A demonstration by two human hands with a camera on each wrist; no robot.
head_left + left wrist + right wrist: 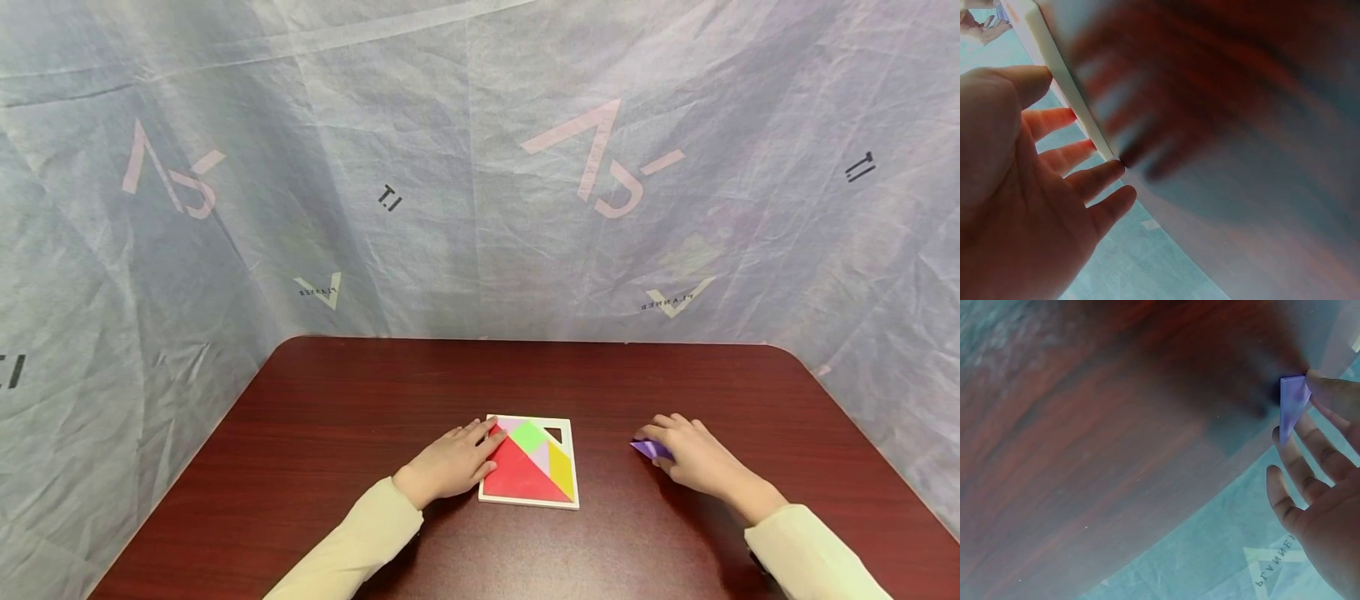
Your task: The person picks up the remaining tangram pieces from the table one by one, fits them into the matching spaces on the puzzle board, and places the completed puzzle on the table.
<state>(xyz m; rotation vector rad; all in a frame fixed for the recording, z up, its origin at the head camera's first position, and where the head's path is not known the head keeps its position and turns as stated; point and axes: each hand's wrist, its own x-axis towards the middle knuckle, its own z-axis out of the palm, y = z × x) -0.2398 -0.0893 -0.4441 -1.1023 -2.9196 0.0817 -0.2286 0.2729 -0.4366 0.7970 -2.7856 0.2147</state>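
Observation:
A white square tangram tray [528, 503] lies on the table, shown at mid-front in the head view. It holds a large red triangle [521, 477], a green square [529, 436], a yellow parallelogram [561, 471] and pink pieces [540, 456]. A dark triangular gap shows in its upper right corner. My left hand [452, 461] rests on the tray's left side, fingers extended over the edge and covering part of it. To the right of the tray, my right hand [693, 454] pinches a purple triangle piece [1293, 403] between thumb and fingers, low over the table.
The dark red wood table [360, 392] has rounded far corners. Pale grey printed cloth [465, 167] hangs behind it and along both sides. Bare tabletop lies between the tray and my right hand.

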